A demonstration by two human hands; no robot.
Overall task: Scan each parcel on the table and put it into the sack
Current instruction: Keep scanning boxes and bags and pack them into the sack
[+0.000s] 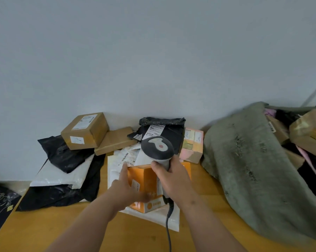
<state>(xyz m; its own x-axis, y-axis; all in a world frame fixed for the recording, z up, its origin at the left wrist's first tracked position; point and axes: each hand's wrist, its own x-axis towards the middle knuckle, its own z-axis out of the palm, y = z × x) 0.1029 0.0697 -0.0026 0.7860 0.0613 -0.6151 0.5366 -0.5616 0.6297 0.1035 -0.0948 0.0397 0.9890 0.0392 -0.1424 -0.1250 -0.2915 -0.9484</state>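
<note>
Left hand (pixel 125 186) fingers (pixel 124 171) touch orange box (pixel 146 180); right hand (pixel 171 177) grips scanner (pixel 158 149)

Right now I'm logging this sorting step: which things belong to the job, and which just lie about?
Job: scanner in right hand; orange box under left hand; brown box; black mailer; pink box; sack.
Lying about: dark printed cloth, far left.

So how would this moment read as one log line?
step: scanning | right hand: grips scanner | left hand: on orange box | sack: open, part-filled
</note>
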